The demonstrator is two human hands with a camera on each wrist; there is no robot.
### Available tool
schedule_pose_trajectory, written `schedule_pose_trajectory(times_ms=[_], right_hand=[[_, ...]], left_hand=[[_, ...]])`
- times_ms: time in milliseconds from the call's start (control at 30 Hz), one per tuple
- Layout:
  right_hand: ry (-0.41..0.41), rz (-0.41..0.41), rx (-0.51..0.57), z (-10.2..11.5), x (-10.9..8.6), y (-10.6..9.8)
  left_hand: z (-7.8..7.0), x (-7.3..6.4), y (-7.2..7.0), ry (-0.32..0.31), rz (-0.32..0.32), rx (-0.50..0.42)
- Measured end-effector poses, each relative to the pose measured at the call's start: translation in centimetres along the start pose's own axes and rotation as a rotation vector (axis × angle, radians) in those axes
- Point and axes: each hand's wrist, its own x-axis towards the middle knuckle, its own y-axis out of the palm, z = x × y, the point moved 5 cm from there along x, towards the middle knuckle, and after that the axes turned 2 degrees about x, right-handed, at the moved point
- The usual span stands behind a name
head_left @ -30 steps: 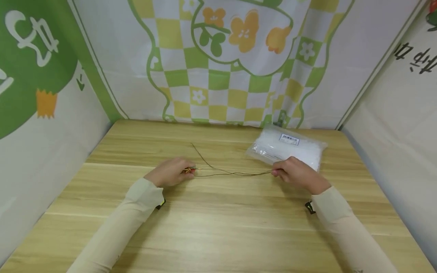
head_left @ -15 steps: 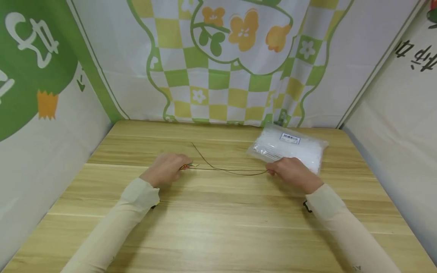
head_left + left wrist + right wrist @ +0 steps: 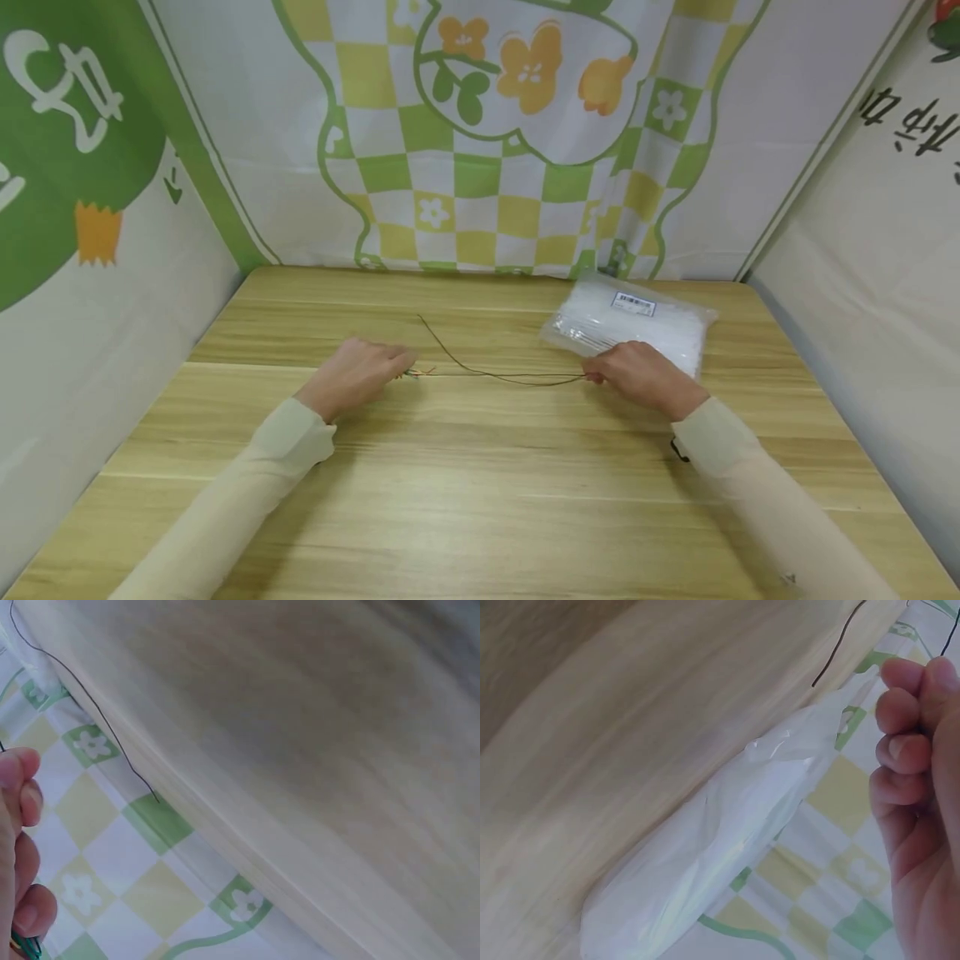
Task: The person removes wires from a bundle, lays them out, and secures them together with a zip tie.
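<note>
Nearest, two pale sleeves [image 3: 217, 508] reached in over the table [image 3: 480, 483], a pale yellow wooden top whose grain ran from side to side, with a soft shine between the forearms and shadows beside each. The left hand [image 3: 352, 377] had its fingers curled, thumb and forefinger pinching a thin dark wire [image 3: 487, 375], with a few coloured strands [image 3: 416, 373] poking out at its fingertips and some green under its lower fingers. The right hand [image 3: 647, 377], likewise curled, pinched the wire between thumb and forefinger. The wire spanned the gap between the hands, one strand nearly straight, another sagging toward the body and then curving up to a loose end beyond the left fingertips; whether that end touched the wood could not be told. Just beyond the right hand lay a clear bag [image 3: 600, 321] of white contents, a barcode label [image 3: 633, 304] on top. Past both hands the table ended in rounded far corners, against a back cloth [image 3: 480, 175] of green, yellow and white checks with orange flowers. A white wall [image 3: 855, 292] with dark writing stood to the right hand's side, a green-and-white one [image 3: 112, 158] to the left's.
</note>
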Motion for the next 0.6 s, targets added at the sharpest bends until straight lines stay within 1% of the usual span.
schedule_pose_trajectory(times_ms=[67, 133, 233, 333, 400, 500, 567, 600], right_hand=[[-0.003, -0.003, 0.007, 0.0, -0.1, 0.0], [-0.011, -0.025, 0.015, 0.1, -0.2, -0.3], [-0.05, -0.08, 0.018, 0.3, -0.4, -0.7], [-0.095, -0.126, 0.012, 0.6, -0.7, -0.9], [-0.113, -0.133, 0.017, 0.6, -0.8, -0.8], [-0.107, -0.106, 0.044, 0.5, -0.8, -0.4], [-0.068, -0.064, 0.07, 0.4, -0.6, -0.1], [-0.043, -0.042, 0.077, 0.4, -0.5, 0.0]], left_hand=[[-0.2, -0.1, -0.3, 0.035, -0.041, 0.013], [-0.3, -0.2, -0.6, 0.063, -0.065, 0.009], [-0.2, -0.4, -0.8, 0.068, -0.084, 0.007], [0.1, -0.6, -0.8, 0.044, -0.063, 0.011], [0.3, -0.7, -0.6, 0.026, -0.047, 0.015], [0.6, -0.8, -0.3, 0.003, -0.018, 0.019], [0.7, -0.8, -0.1, -0.013, 0.005, 0.024], [0.7, -0.8, 0.0, -0.024, 0.029, 0.028]])
